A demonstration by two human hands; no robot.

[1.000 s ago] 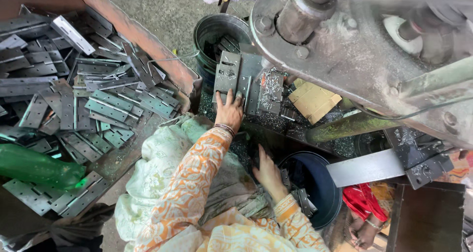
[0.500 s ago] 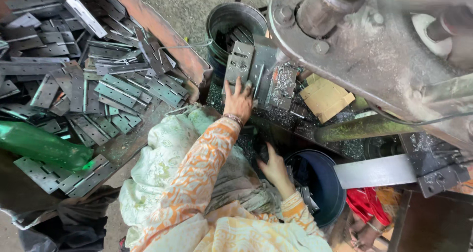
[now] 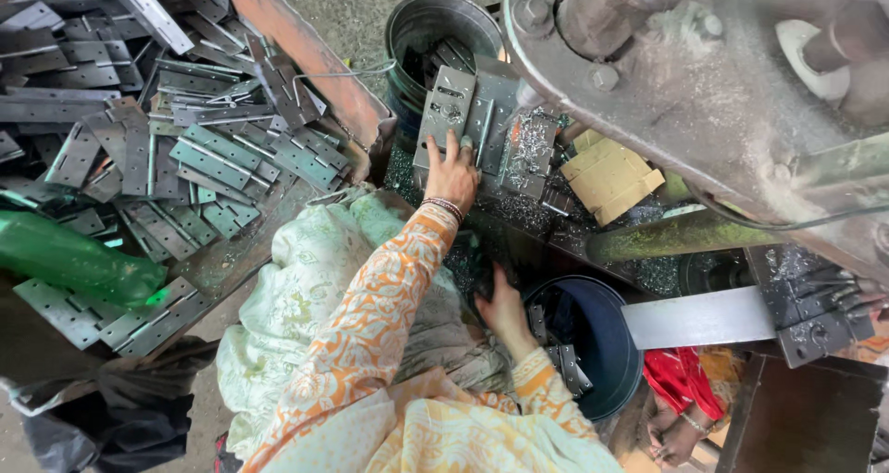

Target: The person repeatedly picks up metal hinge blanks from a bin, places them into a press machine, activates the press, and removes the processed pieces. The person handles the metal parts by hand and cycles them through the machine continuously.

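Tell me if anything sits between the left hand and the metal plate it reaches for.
Nothing visible does. The left hand already lies with its fingertips on the grey metal plate under the press; no object sits between them.

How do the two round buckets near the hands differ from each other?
The grey metal bucket stands beyond the left hand; the dark blue bucket sits beside the right hand. The grey one looks shiny, the blue one dull. Both hold flat metal pieces.

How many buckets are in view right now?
2. A grey metal bucket stands at top centre, above the left hand; a dark blue bucket sits just right of the right hand. Others may be hidden.
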